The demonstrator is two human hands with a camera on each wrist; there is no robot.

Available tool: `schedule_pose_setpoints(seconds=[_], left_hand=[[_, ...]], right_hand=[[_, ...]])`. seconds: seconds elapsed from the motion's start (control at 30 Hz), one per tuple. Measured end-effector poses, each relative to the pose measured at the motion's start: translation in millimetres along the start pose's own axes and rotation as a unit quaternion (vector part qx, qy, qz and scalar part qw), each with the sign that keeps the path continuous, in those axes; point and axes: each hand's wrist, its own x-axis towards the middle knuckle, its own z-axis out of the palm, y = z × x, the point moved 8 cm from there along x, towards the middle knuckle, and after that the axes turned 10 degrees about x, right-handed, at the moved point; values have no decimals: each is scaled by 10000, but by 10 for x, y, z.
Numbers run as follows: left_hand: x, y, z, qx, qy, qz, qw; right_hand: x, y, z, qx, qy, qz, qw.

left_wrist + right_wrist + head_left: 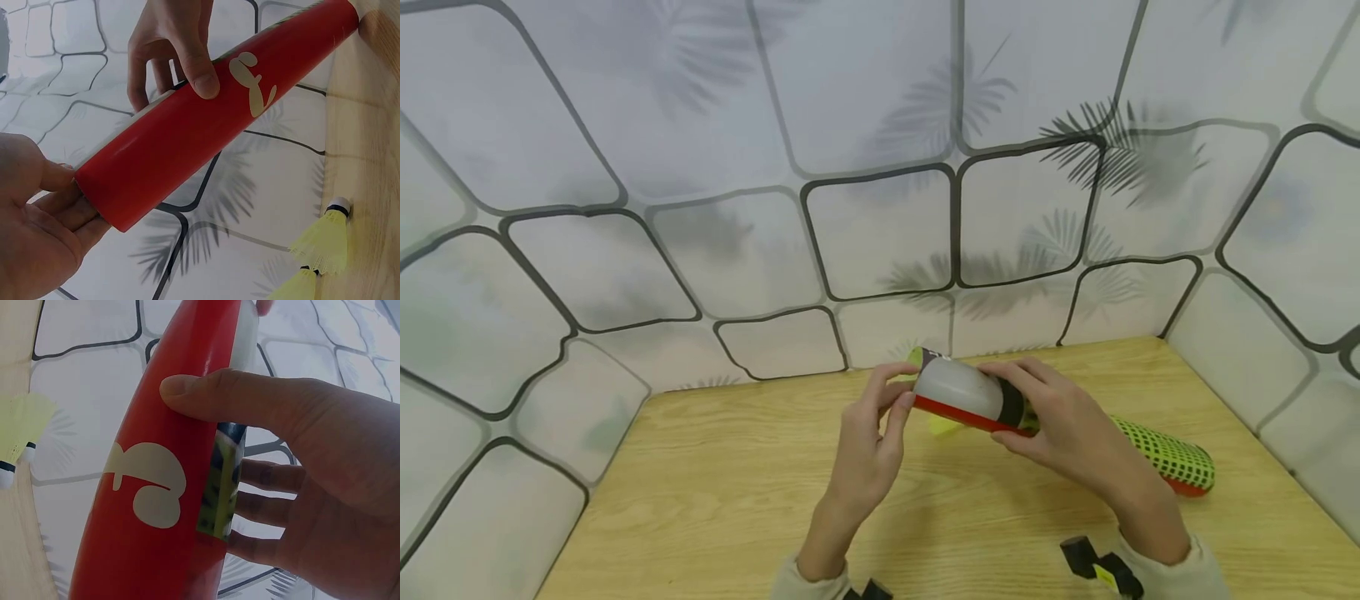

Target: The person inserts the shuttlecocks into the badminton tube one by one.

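A long shuttlecock tube point(958, 390), red with a pale grey panel and a green checked section, is held at a slant above the table. My right hand point(1071, 425) grips it round the middle; in the right wrist view the thumb point(187, 394) lies on its red side, fingers behind. At the tube's left end, my left hand point(868, 442) pinches the rim between thumb and fingers. From the left wrist view, those fingertips are partly hidden by the end. Yellow shuttlecocks point(325, 240) lie on the table beyond the tube, mostly covered by it in the head view.
The wood-grain table point(715, 483) extends under both hands. Behind it and at the sides stand pale walls point(880, 233) with a dark stone-outline and leaf pattern. The tube's far end point(1187, 467) reaches toward the table's right side.
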Motion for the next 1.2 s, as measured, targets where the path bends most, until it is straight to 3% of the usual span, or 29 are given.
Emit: schedule_pose_setpoints(seconds=[0.23,0.37,0.57,0.8,1.0,1.2], left_hand=[[17,-86,-64,-186,464,-22,9987],[-9,-278,41,-128,486,-318,9982],[-108,-667,356,124,-310,-953,9949],[-270,-993,703,316,-1273,-1259,9833],[-355,-1093,961,338,-2017,-1248,9709],[-400,-1076,1052,919,-2450,-819,9617]], right_hand=[[-42,143,-171,-87,240,56,9997],[-112,230,-326,-234,554,44,9982],[-186,304,-508,-302,855,60,9959],[-232,342,-640,-411,1050,58,9936],[-264,355,-715,-473,1154,19,9922],[-291,370,-748,-499,1239,53,9910]])
